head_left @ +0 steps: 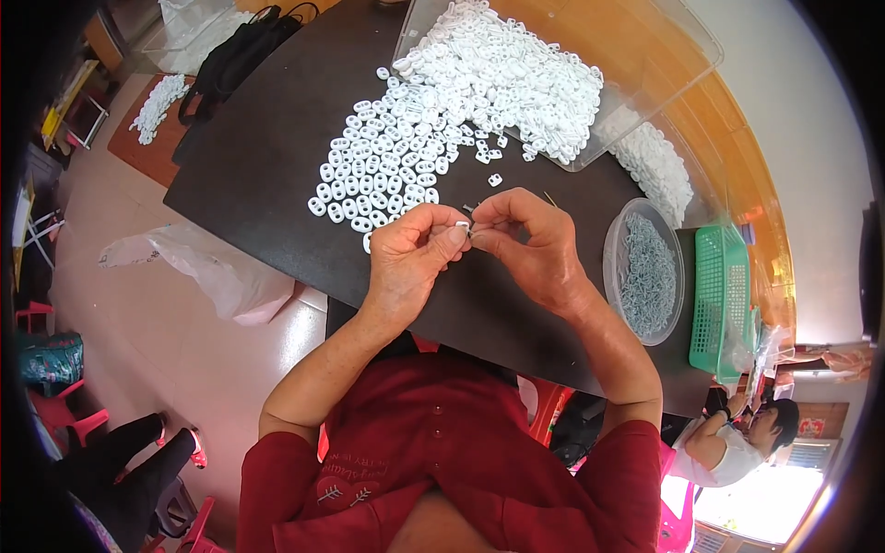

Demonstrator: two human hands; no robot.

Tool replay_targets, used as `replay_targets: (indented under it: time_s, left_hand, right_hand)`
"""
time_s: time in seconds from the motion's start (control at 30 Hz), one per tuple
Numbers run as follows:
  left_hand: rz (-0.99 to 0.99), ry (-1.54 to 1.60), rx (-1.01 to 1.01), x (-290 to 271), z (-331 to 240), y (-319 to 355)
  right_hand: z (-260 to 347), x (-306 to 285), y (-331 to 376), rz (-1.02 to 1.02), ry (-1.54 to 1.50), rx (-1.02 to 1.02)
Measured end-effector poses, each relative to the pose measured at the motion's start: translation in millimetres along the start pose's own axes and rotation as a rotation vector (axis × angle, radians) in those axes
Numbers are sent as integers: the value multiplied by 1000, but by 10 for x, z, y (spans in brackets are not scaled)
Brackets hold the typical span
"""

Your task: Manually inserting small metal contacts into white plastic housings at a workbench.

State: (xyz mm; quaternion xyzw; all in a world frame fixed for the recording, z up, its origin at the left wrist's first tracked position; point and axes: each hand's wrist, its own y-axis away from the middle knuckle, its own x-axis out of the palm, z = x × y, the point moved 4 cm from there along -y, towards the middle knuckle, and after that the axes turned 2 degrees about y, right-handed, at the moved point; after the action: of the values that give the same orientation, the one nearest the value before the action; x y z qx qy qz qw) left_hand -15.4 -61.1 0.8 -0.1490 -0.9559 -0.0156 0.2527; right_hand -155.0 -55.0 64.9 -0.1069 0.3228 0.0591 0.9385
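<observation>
Over the dark table my left hand (417, 263) is closed, pinching a small white plastic piece (463, 224) between thumb and fingertips. My right hand (533, 241) meets it there, thumb and fingers pinched together at the white piece. Whatever lies between the right fingertips is too small and covered to make out. Just beyond my hands, white oval pieces with two holes (373, 175) lie side by side in rows. Behind them a large heap of small white pieces (516, 78) spills from a clear plastic bin (666, 83) tipped on its side.
Right of my right hand stands a round clear tub (612, 251) of small grey metal screws, with a green plastic basket (708, 300) beyond it. A black bag (241, 60) sits far left. A plastic bag (207, 267) hangs by the table's left edge. Other people are nearby at both sides.
</observation>
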Motion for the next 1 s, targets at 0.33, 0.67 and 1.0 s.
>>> replay_targets:
  time_s: [0.33,0.67,1.0]
  left_hand:
    - [9,-8,-8,-3,-1,16]
    - [-15,-128,71,28,-47,65]
    - [-92,-81,78,46,-20,52]
  right_hand:
    - [13,11,9,3,20,-31]
    - [23,34,18,16,-89,27]
    - [-88,99,6,-74,-329,216]
